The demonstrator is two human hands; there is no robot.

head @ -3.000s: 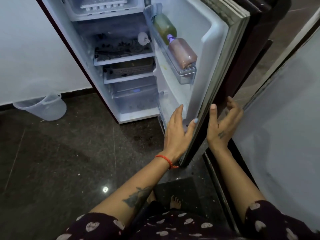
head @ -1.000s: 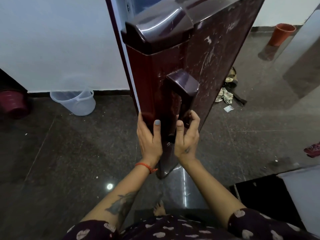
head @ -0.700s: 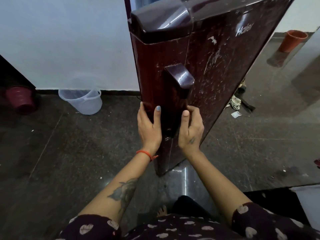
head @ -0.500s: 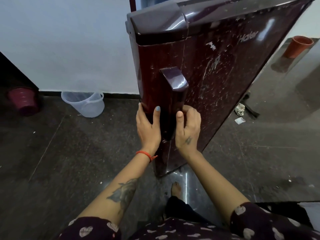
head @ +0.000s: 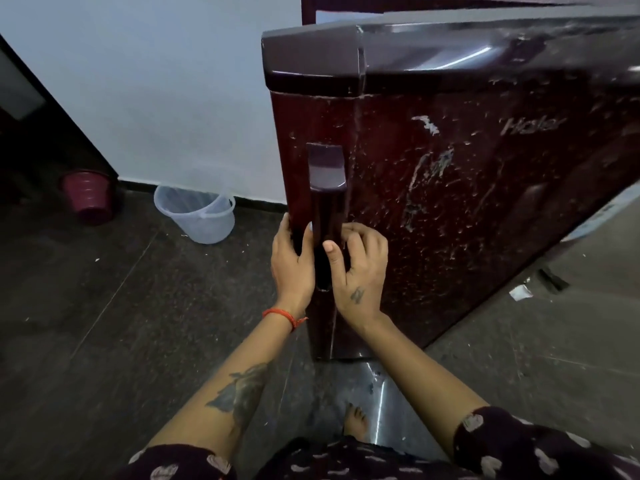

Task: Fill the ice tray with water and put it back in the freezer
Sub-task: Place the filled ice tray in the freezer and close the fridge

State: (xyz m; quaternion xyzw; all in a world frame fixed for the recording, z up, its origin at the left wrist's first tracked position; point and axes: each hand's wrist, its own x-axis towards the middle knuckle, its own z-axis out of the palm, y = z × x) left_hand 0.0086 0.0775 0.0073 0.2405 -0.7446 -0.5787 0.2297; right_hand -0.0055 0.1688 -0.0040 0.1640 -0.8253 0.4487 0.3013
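The dark maroon fridge door (head: 467, 188) fills the upper right of the head view, and its front faces me. A vertical handle (head: 326, 188) runs down its left side. My left hand (head: 293, 261) lies flat against the door's left edge beside the handle, fingers pointing up. My right hand (head: 360, 268) curls around the lower part of the handle from the right, thumb on its front. The ice tray and the freezer compartment are hidden behind the door.
A translucent plastic bucket (head: 195, 213) stands on the dark stone floor (head: 104, 323) by the white wall, left of the fridge. A maroon pot (head: 88, 195) sits further left in a dark corner. Scraps of litter (head: 519, 292) lie at right. My bare foot (head: 355, 422) is below the door.
Three seconds ago the fridge stood open with both hands at the door's edge. The door has since swung round toward the cabinet, and my right fingers have curled onto the handle.
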